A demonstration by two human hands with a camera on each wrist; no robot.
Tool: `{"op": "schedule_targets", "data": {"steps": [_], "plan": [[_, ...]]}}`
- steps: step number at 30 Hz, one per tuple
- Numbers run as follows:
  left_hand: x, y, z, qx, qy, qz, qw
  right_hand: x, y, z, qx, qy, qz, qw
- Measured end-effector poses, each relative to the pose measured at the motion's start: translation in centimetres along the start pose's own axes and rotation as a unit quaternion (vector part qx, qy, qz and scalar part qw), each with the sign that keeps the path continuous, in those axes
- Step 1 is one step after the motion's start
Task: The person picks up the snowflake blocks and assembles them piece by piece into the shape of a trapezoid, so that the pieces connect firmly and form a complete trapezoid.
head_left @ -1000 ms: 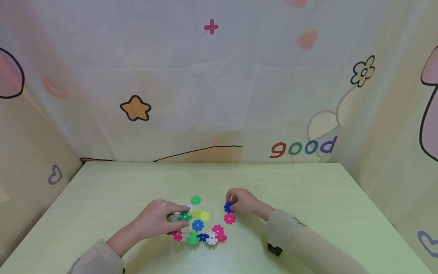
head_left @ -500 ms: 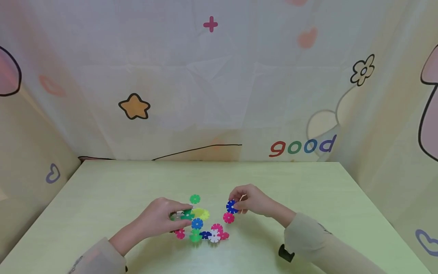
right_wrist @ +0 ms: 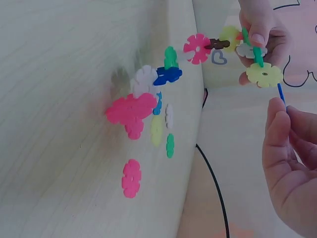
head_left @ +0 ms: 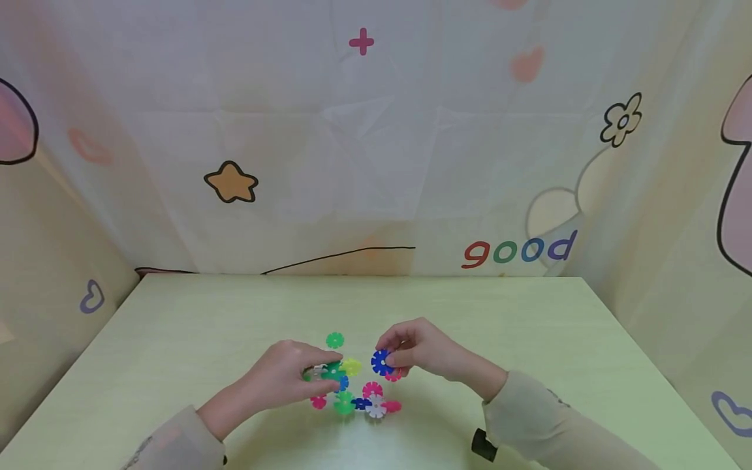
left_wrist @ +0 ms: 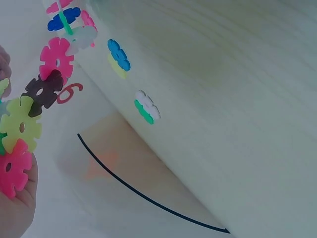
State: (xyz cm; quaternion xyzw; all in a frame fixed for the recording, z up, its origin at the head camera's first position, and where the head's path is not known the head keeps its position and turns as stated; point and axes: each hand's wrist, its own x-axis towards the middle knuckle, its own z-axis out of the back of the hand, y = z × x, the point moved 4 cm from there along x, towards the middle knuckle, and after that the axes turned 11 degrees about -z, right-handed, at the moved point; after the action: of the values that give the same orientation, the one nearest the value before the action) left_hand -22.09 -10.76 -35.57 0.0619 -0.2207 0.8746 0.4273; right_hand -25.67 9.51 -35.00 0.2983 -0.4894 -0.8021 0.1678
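Observation:
My left hand (head_left: 288,375) holds one end of a chain of plastic snowflake discs. In the right wrist view its thumb and fingers pinch near a green disc (right_wrist: 257,54), beside a yellow disc (right_wrist: 265,75). From there the chain runs through a brown disc (right_wrist: 215,43), a pink disc (right_wrist: 197,48), a dark blue disc (right_wrist: 167,75) and a white disc (right_wrist: 144,82) to pink ones (right_wrist: 131,106). My right hand (head_left: 425,349) pinches a single blue disc (head_left: 380,362). Seen edge-on in the right wrist view, that disc's edge is close to the yellow disc.
Loose discs lie on the pale table (head_left: 499,313): a green one (head_left: 335,340), a yellow one (head_left: 351,367), a pink one (right_wrist: 131,178), a white one (left_wrist: 147,104) and a lighter blue one (left_wrist: 119,54). A printed curtain (head_left: 294,143) stands behind the table.
The right hand has lifted the blue disc off the table beside the pink disc, then moved left with it. My left hand has shifted slightly right, carrying the chain along.

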Motion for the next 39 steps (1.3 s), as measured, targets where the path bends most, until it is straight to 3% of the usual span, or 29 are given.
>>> {"op": "schedule_targets", "data": {"steps": [15,28,39], "plan": [[0.8,-0.8,-0.4,0.019,0.011,-0.023,0.9995,0.1,0.0,-0.5,0.016,0.006,-0.021,1.0],[1.1,-1.9,-0.5,0.057,-0.021,-0.108,0.9923,0.0,-0.5,-0.9,0.04,0.008,-0.031,0.999],[1.2,-2.2,-0.5,0.064,-0.037,-0.127,0.9891,-0.3,-0.9,-1.3,0.1,-0.013,-0.049,0.994]]}}
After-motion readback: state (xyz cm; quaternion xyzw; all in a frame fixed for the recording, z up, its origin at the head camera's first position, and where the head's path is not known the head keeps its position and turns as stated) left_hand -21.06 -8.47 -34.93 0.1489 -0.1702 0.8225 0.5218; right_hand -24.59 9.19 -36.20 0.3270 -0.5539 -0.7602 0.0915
